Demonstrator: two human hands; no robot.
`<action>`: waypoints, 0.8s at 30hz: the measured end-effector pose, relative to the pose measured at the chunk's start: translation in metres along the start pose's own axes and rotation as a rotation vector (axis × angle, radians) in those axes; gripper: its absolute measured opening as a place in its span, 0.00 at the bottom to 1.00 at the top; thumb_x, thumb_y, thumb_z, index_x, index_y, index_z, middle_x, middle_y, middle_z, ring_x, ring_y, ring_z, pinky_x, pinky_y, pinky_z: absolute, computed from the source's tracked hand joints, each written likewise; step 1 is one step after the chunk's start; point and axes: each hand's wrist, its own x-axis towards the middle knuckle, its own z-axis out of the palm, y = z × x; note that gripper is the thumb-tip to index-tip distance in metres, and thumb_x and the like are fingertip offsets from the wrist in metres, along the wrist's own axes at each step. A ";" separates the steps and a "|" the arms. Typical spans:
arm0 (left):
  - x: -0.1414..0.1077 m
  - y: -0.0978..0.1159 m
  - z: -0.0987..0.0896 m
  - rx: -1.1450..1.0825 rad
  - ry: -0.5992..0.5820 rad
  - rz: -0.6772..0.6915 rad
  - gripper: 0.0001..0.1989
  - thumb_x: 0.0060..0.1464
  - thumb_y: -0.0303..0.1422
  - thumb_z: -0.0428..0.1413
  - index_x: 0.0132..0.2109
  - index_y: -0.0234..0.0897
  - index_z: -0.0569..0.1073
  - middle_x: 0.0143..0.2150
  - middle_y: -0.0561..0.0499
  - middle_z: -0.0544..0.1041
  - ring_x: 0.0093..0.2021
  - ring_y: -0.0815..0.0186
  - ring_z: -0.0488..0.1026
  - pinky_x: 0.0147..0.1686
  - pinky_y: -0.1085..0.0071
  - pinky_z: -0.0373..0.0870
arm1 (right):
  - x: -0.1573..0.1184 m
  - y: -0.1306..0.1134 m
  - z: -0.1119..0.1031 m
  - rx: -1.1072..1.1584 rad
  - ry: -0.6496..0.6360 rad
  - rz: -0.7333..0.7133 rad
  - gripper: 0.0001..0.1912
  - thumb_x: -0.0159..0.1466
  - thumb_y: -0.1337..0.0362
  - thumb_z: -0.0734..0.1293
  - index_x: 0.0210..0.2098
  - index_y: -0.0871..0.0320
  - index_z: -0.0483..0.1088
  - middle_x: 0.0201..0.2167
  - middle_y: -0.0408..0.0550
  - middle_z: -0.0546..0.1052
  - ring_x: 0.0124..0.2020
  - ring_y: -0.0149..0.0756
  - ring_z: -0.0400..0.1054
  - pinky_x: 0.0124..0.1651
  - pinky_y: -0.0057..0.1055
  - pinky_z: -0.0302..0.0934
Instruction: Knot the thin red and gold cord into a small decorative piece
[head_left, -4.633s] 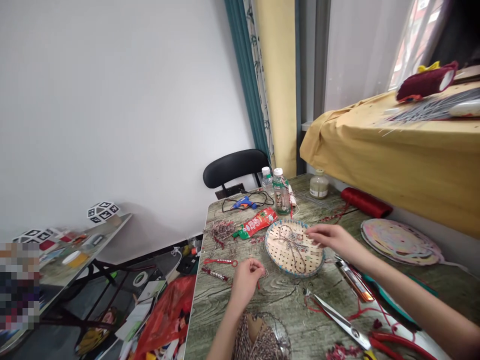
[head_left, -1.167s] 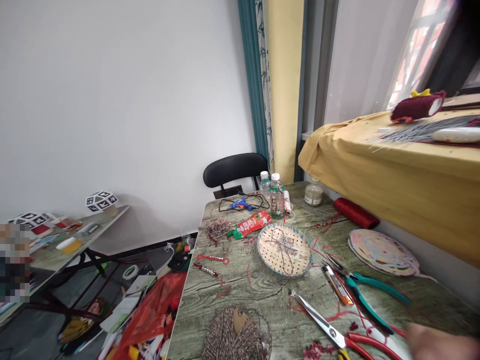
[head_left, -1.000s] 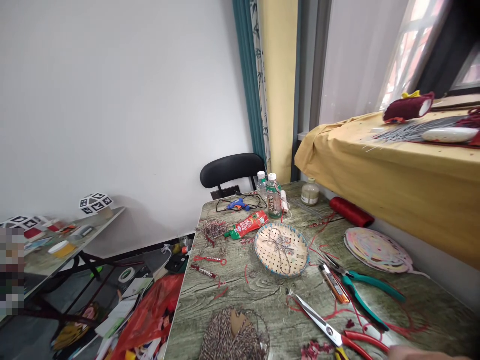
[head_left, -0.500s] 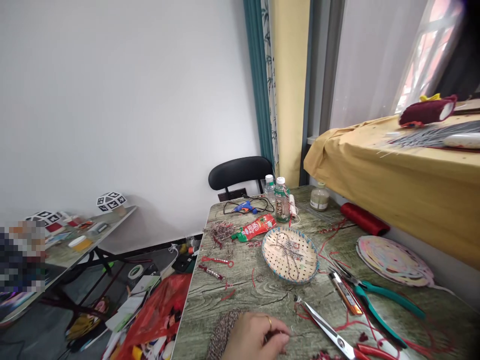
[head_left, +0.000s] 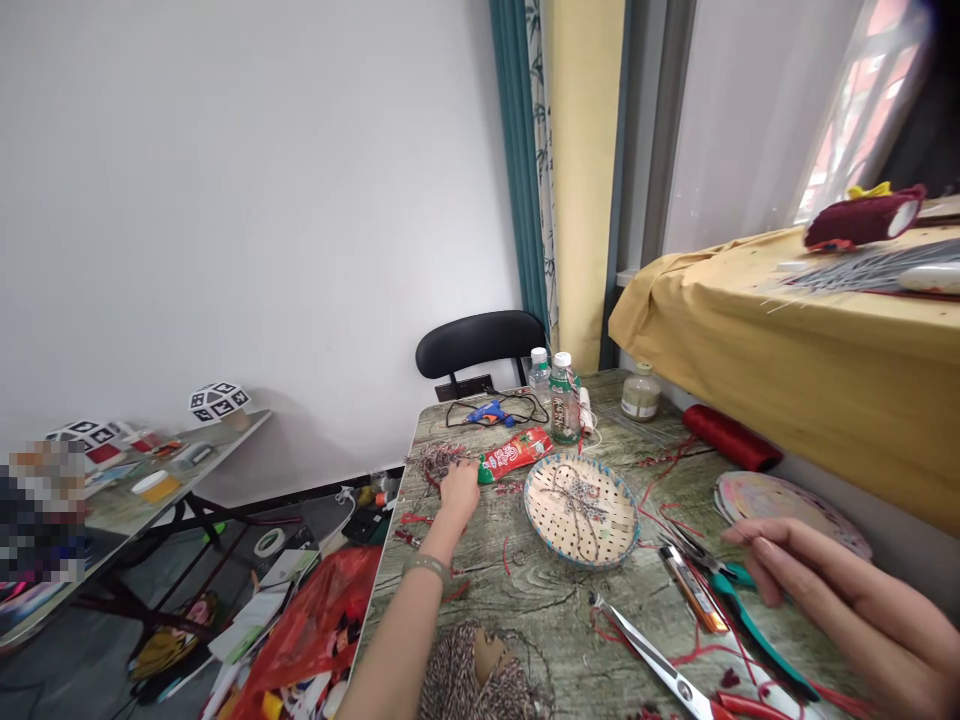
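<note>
My left hand (head_left: pixel 459 487) reaches across the table to a tangle of reddish-grey yarn scraps (head_left: pixel 441 458); its fingertips are at the scraps and partly hidden, so their grip is unclear. On the right, my right hand (head_left: pixel 802 560) hovers over green-handled pliers (head_left: pixel 765 627), thumb and forefinger pinched together. Whatever they hold is too fine to make out. A ball of brown-grey yarn (head_left: pixel 457 680) lies at the near edge, with brown card showing in it. Red-handled scissors (head_left: pixel 652 655) lie half open beside a box cutter (head_left: pixel 694 590).
A shallow woven basket (head_left: pixel 547 540) holding twine sits mid-table. Behind it are a red-and-green packet (head_left: pixel 517 453), a blue glue gun (head_left: pixel 487 413), bottles (head_left: pixel 564 400) and a jar (head_left: pixel 639 395). A red thread spool (head_left: pixel 731 437) lies right. Red thread trails across the table.
My left hand has moved from the yarn ball at the near edge forward to the yarn scraps, uncovering the ball. My right hand has come into view on the right.
</note>
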 end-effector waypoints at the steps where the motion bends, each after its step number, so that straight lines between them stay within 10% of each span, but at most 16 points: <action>1: 0.004 0.001 0.002 0.027 -0.003 0.004 0.16 0.63 0.35 0.57 0.56 0.37 0.71 0.56 0.43 0.73 0.50 0.56 0.75 0.47 0.53 0.75 | -0.001 0.005 0.000 0.020 -0.050 0.016 0.16 0.64 0.44 0.62 0.40 0.44 0.74 0.23 0.42 0.73 0.32 0.44 0.72 0.34 0.29 0.71; 14: 0.011 0.002 -0.006 0.100 0.083 0.034 0.17 0.63 0.36 0.57 0.57 0.36 0.71 0.56 0.43 0.73 0.49 0.56 0.75 0.46 0.53 0.75 | 0.001 0.010 -0.001 0.078 -0.122 0.022 0.17 0.65 0.44 0.62 0.37 0.47 0.74 0.23 0.42 0.72 0.30 0.41 0.71 0.33 0.25 0.69; 24: 0.036 0.037 -0.076 -0.073 0.274 0.274 0.16 0.63 0.35 0.57 0.56 0.37 0.71 0.56 0.43 0.74 0.49 0.56 0.75 0.46 0.54 0.75 | 0.009 0.000 0.004 0.125 -0.098 -0.024 0.16 0.59 0.47 0.66 0.31 0.49 0.78 0.19 0.43 0.76 0.25 0.42 0.75 0.28 0.25 0.72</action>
